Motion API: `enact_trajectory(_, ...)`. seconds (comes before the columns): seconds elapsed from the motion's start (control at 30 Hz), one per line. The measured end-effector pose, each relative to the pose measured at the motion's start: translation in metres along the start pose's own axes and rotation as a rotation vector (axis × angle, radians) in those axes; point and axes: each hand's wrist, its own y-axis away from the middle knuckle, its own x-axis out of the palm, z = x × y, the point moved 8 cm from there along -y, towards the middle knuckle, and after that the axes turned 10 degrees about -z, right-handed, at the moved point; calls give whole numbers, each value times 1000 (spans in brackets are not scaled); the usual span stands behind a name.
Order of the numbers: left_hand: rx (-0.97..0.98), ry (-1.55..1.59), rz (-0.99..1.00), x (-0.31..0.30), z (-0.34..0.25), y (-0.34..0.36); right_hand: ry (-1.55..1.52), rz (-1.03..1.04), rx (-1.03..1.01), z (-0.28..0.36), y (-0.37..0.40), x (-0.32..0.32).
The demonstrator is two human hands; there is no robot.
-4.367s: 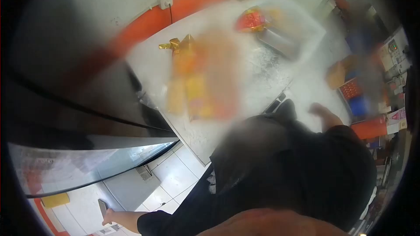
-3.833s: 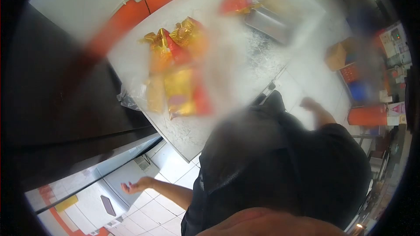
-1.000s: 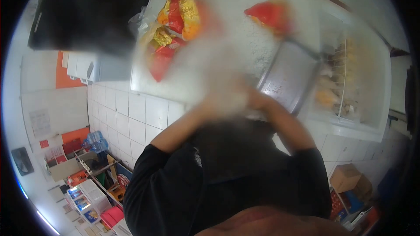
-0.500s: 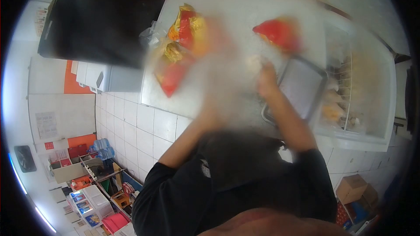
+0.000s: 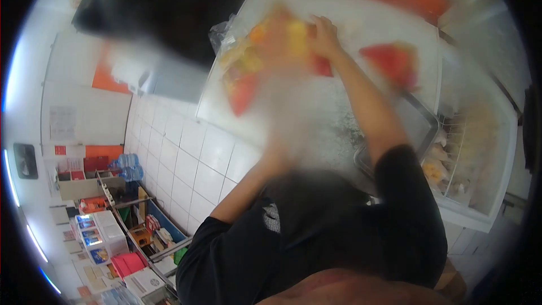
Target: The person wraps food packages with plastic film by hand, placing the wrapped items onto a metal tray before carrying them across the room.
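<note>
My right hand [image 5: 324,36] is stretched far out over a white counter [image 5: 367,14] and rests on a pile of red and yellow foil packets [image 5: 247,76]. Motion blur hides whether its fingers grip a packet. My left forearm reaches up toward the counter's near edge, and my left hand [image 5: 278,149] is lost in a blurred patch there. Apart from the pile, a single red packet [image 5: 395,62] lies to the right. A metal tray [image 5: 422,127] sits under my right arm near the counter's right end.
A large black appliance [image 5: 164,5] stands left of the counter. A white open chest [image 5: 471,152] with wire baskets of goods is at the right. White tiles [image 5: 186,161] cover the counter's front. Shelves of small boxes [image 5: 107,234] fill the lower left.
My right hand has left the metal tray and moved up and left onto the packet pile. The view has swung a little to the left.
</note>
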Motion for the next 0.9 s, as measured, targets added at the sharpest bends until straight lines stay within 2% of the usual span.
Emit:
enact_trajectory(0.07, 2, -14, -15, -2, 2, 7, 279, 37, 161, -1, -3, 20)
enact_trajectory(0.1, 22, -27, -20, -3, 2, 11, 291, 212, 273, -9, -8, 29)
enact_trajectory(0.2, -74, 39, -63, -14, 12, 19, 216, 318, 136, -14, -10, 41)
enact_trajectory(0.23, -83, 41, -76, -18, 19, 22, 95, 306, 89, 8, -1, 29)
enact_trajectory(0.27, -125, 11, -124, -22, 33, 28, 98, 317, 79, 21, 17, 25)
enact_trajectory(0.33, -177, -4, -180, -21, 73, 47, -176, 68, 48, 51, 51, -4)
enact_trajectory(0.4, -261, -22, -305, -18, 125, 67, -230, 69, -11, 74, 97, -18)
enact_trajectory(0.43, -270, -10, -303, -18, 125, 59, -199, 90, -22, 82, 120, -24)
enact_trajectory(0.5, -474, 105, -301, -21, 138, 41, -165, 118, -25, 93, 154, -37)
enact_trajectory(0.57, -322, -50, -261, -2, 163, 29, -182, 99, -59, 104, 179, -51)
enact_trajectory(0.67, -259, 14, -253, 4, 142, -10, -269, 128, -59, 115, 196, -65)
enact_trajectory(0.7, -160, 98, -272, 1, 122, -27, -262, 128, -49, 116, 199, -72)
enact_trajectory(0.73, -61, 183, -291, 0, 103, -39, -262, 237, -65, 120, 205, -72)
enact_trajectory(0.77, -61, 190, -282, 3, 96, -44, -262, 346, -81, 124, 211, -71)
enact_trajectory(0.8, -76, 321, -183, 14, 90, -48, -257, 343, -73, 123, 212, -78)
enact_trajectory(0.83, -91, 449, -83, 23, 80, -52, -321, 402, 18, 118, 216, -81)
enact_trajectory(0.87, -90, 451, -76, 16, 55, -63, -387, 459, 108, 112, 221, -83)
enact_trajectory(0.9, -216, 111, 168, 27, 40, -70, -387, 454, 112, 107, 221, -88)
